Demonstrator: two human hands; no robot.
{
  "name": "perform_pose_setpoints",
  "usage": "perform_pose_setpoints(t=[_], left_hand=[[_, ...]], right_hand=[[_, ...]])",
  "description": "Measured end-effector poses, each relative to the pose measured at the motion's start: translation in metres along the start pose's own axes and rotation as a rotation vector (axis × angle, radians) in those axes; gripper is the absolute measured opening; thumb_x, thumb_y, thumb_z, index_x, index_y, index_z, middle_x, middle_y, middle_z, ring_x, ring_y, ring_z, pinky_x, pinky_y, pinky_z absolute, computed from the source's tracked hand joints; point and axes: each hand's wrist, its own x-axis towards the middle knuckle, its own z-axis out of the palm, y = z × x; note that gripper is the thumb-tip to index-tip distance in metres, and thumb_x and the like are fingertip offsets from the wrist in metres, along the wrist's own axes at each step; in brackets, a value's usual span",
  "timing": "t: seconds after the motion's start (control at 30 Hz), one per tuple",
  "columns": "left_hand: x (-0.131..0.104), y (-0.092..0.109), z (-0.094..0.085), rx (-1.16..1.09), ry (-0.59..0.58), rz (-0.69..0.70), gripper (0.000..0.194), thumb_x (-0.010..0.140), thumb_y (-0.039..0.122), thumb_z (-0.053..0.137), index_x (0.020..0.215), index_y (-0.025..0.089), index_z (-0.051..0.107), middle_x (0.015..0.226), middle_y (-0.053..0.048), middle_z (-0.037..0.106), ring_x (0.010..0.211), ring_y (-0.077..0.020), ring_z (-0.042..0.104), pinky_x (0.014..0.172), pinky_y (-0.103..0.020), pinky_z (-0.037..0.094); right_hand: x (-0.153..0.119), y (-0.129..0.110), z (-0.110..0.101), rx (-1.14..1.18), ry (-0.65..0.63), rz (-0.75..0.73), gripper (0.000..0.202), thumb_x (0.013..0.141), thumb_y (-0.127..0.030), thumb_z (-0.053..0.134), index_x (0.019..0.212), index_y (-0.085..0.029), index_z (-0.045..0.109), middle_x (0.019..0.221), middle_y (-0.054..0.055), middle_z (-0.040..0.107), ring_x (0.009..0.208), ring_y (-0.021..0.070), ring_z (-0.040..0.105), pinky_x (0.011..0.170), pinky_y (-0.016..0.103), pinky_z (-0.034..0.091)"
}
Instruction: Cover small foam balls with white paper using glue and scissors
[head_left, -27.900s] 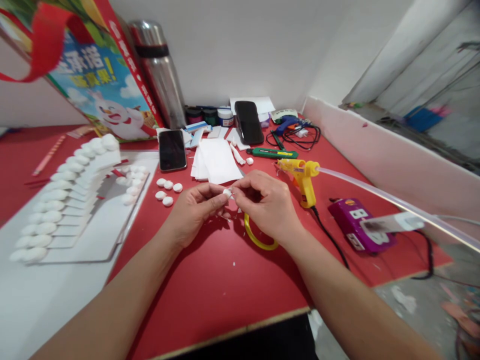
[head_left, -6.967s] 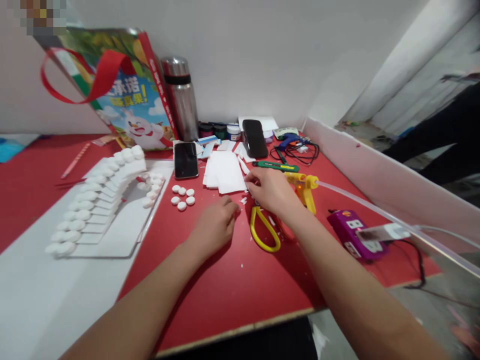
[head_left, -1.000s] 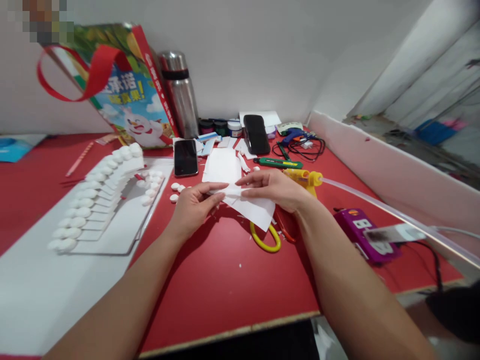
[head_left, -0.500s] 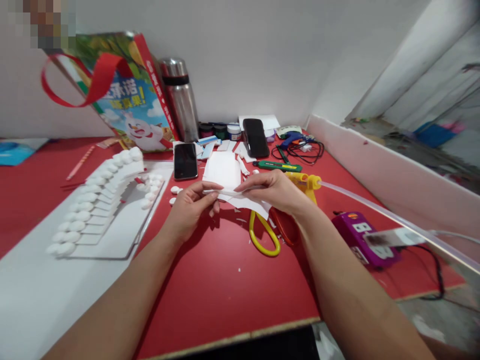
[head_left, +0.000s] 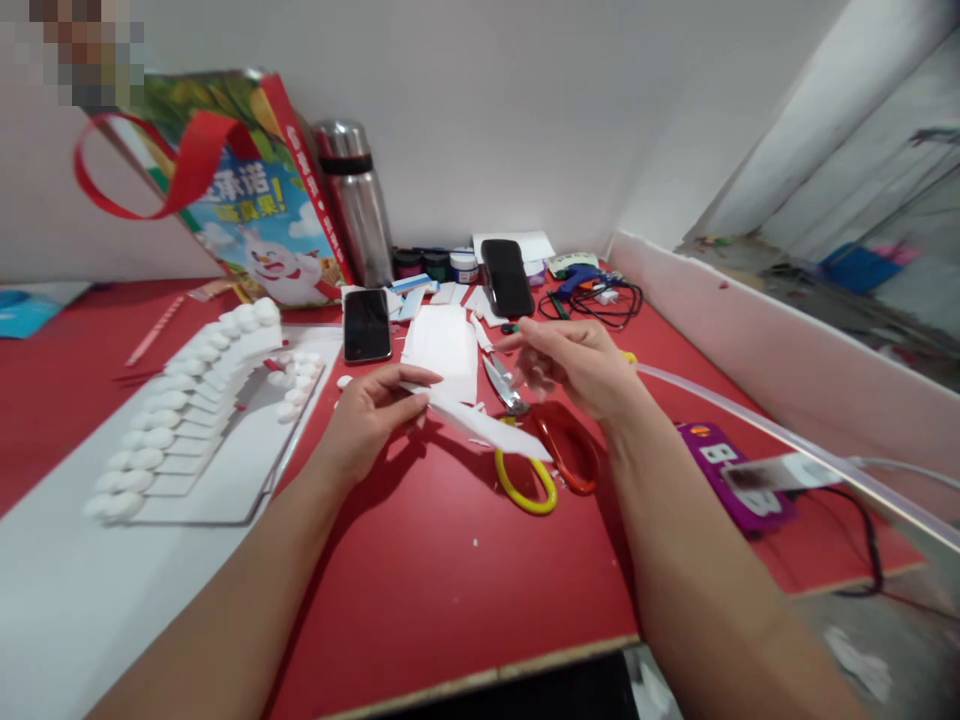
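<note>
My left hand (head_left: 373,415) pinches one end of a white paper strip (head_left: 484,428) between thumb and fingers. The strip slants down to the right, its free end over the scissors. My right hand (head_left: 570,368) is off the paper, with its fingers apart and somewhat blurred; nothing shows in it. Below it lie scissors with a red handle loop (head_left: 571,448), a yellow loop (head_left: 526,482) and metal blades. Beyond the hands, a white sheet (head_left: 442,345) lies on the red table among small paper scraps.
On the left stands a white stepped model (head_left: 187,425) edged with round white pieces. Behind are a phone (head_left: 367,325), a second phone (head_left: 507,278), a steel flask (head_left: 356,205) and a printed bag (head_left: 262,220). A purple box (head_left: 739,480) and clear tube (head_left: 750,425) are right.
My right hand has let go of the paper and moved up and right, its fingers parting. The strip now hangs from my left hand alone, and the scissors show more fully.
</note>
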Motion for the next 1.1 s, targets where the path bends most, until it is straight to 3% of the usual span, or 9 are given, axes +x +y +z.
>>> perform_pose_setpoints(t=[0.07,0.13,0.27,0.33,0.5,0.6,0.73,0.93,1.1], left_hand=[[-0.004,0.003,0.003,0.082,-0.104,0.003,0.018,0.080,0.026,0.080,0.096,0.018,0.078,0.069,-0.002,0.067,0.057,-0.0104,0.059,0.053,-0.020,0.046],[-0.007,0.007,0.007,0.174,-0.151,0.009,0.017,0.082,0.029,0.078,0.095,0.019,0.078,0.066,-0.002,0.065,0.054,-0.0112,0.056,0.049,-0.021,0.042],[-0.009,0.010,0.013,0.320,-0.083,0.110,0.017,0.086,0.032,0.074,0.096,0.019,0.077,0.075,-0.005,0.071,0.063,-0.0171,0.064,0.057,-0.026,0.047],[-0.008,0.011,0.013,0.400,-0.044,0.160,0.017,0.088,0.032,0.072,0.098,0.019,0.077,0.084,-0.007,0.075,0.074,-0.0204,0.068,0.068,-0.030,0.051],[-0.005,0.013,0.010,0.689,-0.133,0.287,0.019,0.096,0.030,0.062,0.099,0.019,0.076,0.097,-0.007,0.076,0.090,-0.0211,0.068,0.081,-0.032,0.049],[-0.005,0.012,0.007,0.790,-0.230,0.351,0.021,0.100,0.028,0.055,0.101,0.018,0.074,0.097,-0.006,0.074,0.088,-0.0194,0.067,0.079,-0.031,0.048],[-0.004,0.008,0.004,0.996,-0.275,0.518,0.022,0.102,0.018,0.048,0.103,0.015,0.070,0.095,-0.008,0.071,0.085,-0.0203,0.064,0.074,-0.032,0.046],[-0.005,0.007,0.008,1.236,-0.282,0.709,0.024,0.099,0.008,0.042,0.106,0.011,0.066,0.096,-0.012,0.067,0.090,-0.0246,0.061,0.077,-0.036,0.047],[-0.008,0.011,0.012,1.381,-0.209,0.800,0.020,0.099,0.010,0.045,0.093,0.012,0.064,0.086,-0.009,0.062,0.081,-0.0233,0.057,0.070,-0.035,0.043]], right_hand=[[0.002,0.004,0.008,0.136,0.019,0.057,0.042,0.086,-0.057,0.071,0.091,-0.016,0.079,0.077,0.008,0.075,0.060,0.0131,0.066,0.055,0.024,0.052],[0.002,0.008,0.021,0.212,-0.088,0.149,0.045,0.080,-0.060,0.077,0.091,-0.016,0.075,0.085,0.009,0.076,0.073,0.0169,0.072,0.065,0.026,0.058],[-0.003,0.012,0.043,0.114,-0.387,0.352,0.038,0.080,-0.049,0.081,0.092,-0.015,0.069,0.073,0.004,0.072,0.059,0.0142,0.067,0.054,0.024,0.053],[-0.005,0.012,0.046,0.045,-0.431,0.376,0.032,0.086,-0.044,0.076,0.085,-0.014,0.065,0.065,0.002,0.069,0.051,0.0120,0.063,0.049,0.023,0.048],[-0.004,0.008,0.044,-0.158,-0.364,0.331,0.030,0.094,-0.032,0.067,0.071,-0.016,0.056,0.058,-0.003,0.059,0.051,0.0105,0.063,0.048,0.020,0.040],[-0.004,0.007,0.043,-0.216,-0.373,0.324,0.027,0.096,-0.028,0.062,0.073,-0.016,0.057,0.062,-0.001,0.061,0.050,0.0087,0.057,0.048,0.020,0.038],[-0.003,0.009,0.043,-0.248,-0.340,0.323,0.029,0.092,-0.033,0.064,0.070,-0.015,0.059,0.058,-0.002,0.056,0.049,0.0074,0.048,0.048,0.021,0.034],[0.000,0.012,0.042,-0.042,-0.302,0.380,0.024,0.082,-0.032,0.072,0.071,-0.015,0.060,0.051,-0.007,0.046,0.044,0.0040,0.036,0.042,0.019,0.024],[0.003,0.013,0.048,0.113,-0.231,0.484,0.020,0.079,-0.026,0.063,0.063,-0.016,0.056,0.047,-0.006,0.046,0.036,0.0042,0.030,0.037,0.021,0.015]])
